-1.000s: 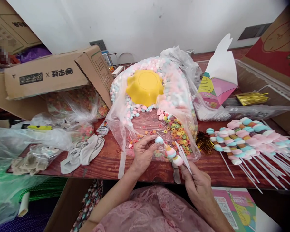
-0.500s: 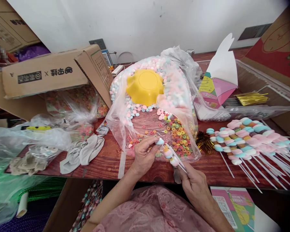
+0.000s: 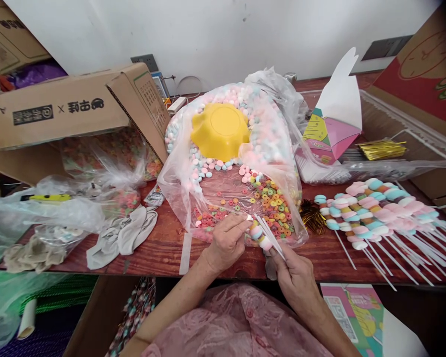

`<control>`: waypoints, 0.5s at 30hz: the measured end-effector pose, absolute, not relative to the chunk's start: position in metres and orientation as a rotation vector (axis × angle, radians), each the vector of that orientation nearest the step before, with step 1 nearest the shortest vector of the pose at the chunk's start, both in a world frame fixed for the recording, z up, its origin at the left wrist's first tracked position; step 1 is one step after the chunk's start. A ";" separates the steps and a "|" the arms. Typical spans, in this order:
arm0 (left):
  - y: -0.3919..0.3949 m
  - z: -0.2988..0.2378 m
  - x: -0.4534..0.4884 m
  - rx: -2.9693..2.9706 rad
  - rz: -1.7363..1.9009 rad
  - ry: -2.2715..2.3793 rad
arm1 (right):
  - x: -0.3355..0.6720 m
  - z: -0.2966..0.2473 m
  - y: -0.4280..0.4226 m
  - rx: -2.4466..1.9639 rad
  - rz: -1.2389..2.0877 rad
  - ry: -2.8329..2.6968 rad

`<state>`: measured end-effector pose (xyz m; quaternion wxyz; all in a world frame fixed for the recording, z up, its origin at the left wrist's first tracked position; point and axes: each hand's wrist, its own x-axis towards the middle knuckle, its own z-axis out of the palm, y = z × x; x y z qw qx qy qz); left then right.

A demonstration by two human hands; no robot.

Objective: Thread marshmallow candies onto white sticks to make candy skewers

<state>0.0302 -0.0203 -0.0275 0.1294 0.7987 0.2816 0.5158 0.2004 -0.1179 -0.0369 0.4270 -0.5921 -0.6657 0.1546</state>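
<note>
My right hand (image 3: 292, 267) is closed on several white sticks (image 3: 270, 233), one of them a skewer threaded with marshmallows (image 3: 260, 235) and what look like cereal rings. Just left of the skewer's upper end, my left hand (image 3: 228, 240) pinches a marshmallow (image 3: 249, 217), mostly covered by the fingers. Whether it touches the stick's tip I cannot tell. Beyond my hands lies an open clear plastic bag (image 3: 178, 198) with loose pink, white and blue marshmallows (image 3: 269, 134) and coloured cereal rings (image 3: 273, 203). A yellow bowl (image 3: 223, 129) sits upside down among the marshmallows.
Finished-looking marshmallow skewers (image 3: 375, 210) are piled at the right, beside gold tinsel (image 3: 312, 216). Behind them stands a clear plastic tub (image 3: 427, 161) with gold twist ties (image 3: 382, 149). A cardboard box (image 3: 78, 109), a grey cloth (image 3: 124, 238) and plastic bags occupy the left.
My left hand has shifted slightly right and closer to the skewer's upper end. The blue marshmallow in its fingers is now mostly covered. The camera view has moved a little.
</note>
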 end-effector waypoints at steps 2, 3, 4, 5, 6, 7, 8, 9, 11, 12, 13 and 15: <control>-0.022 -0.028 0.032 2.190 1.503 0.865 | 0.195 -0.040 -0.116 -1.478 0.434 -1.610; -0.023 -0.028 0.034 2.075 1.505 0.892 | 0.193 -0.042 -0.115 -1.476 0.476 -1.584; -0.024 -0.028 0.035 1.928 1.504 0.913 | 0.190 -0.044 -0.114 -1.470 0.521 -1.560; -0.024 -0.027 0.036 1.764 1.489 0.922 | 0.188 -0.045 -0.113 -1.464 0.560 -1.539; -0.025 -0.026 0.037 1.603 1.460 0.916 | 0.187 -0.046 -0.112 -1.460 0.587 -1.522; -0.025 -0.025 0.037 1.475 1.422 0.906 | 0.187 -0.047 -0.111 -1.461 0.599 -1.512; -0.025 -0.024 0.036 1.403 1.381 0.898 | 0.188 -0.048 -0.110 -1.464 0.596 -1.509; -0.024 -0.023 0.035 1.390 1.347 0.897 | 0.189 -0.049 -0.110 -1.470 0.586 -1.511; -0.020 -0.024 0.032 1.487 1.305 0.911 | 0.192 -0.051 -0.109 -1.482 0.564 -1.522; -0.019 -0.025 0.031 1.539 1.298 0.919 | 0.194 -0.052 -0.110 -1.486 0.552 -1.526; -0.018 -0.027 0.031 1.567 1.294 0.922 | 0.195 -0.052 -0.111 -1.490 0.542 -1.526; -0.017 -0.032 0.031 1.545 1.292 0.916 | 0.196 -0.054 -0.113 -1.492 0.532 -1.517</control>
